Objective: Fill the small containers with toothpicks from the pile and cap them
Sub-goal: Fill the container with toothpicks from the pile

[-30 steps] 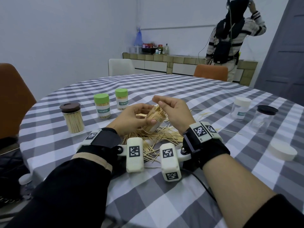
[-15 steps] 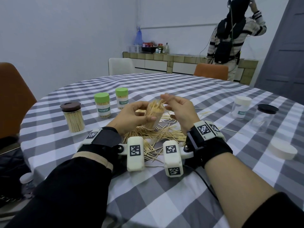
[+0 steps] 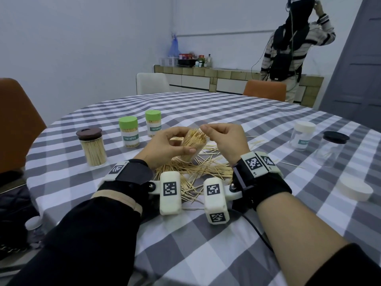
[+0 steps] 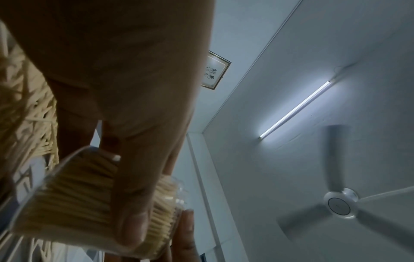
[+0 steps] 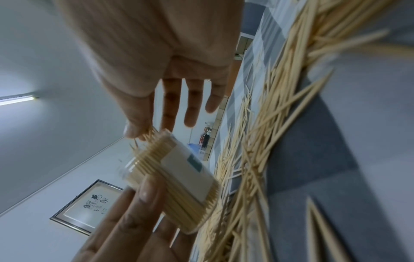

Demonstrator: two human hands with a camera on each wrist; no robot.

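My left hand (image 3: 175,142) grips a small clear labelled container (image 3: 192,145) packed with toothpicks and holds it nearly upright above the toothpick pile (image 3: 195,172). My right hand (image 3: 206,129) is at the container's open mouth, where thumb and forefinger pinch the tips of a few toothpicks and the other fingers stretch out. In the right wrist view the container (image 5: 179,177) has no cap, and the pile (image 5: 280,124) lies on the cloth beside it. In the left wrist view my fingers wrap the container (image 4: 78,195).
At the left stand a brown-lidded jar (image 3: 91,147) and two green-capped containers (image 3: 128,131) (image 3: 153,122), all filled. At the right are a white-capped container (image 3: 303,137), a black-lidded clear jar (image 3: 332,149) and a loose white cap (image 3: 354,189). A person stands at the far counter.
My left hand has tipped the container from a slant to nearly upright. My right hand has come down slightly onto its mouth.
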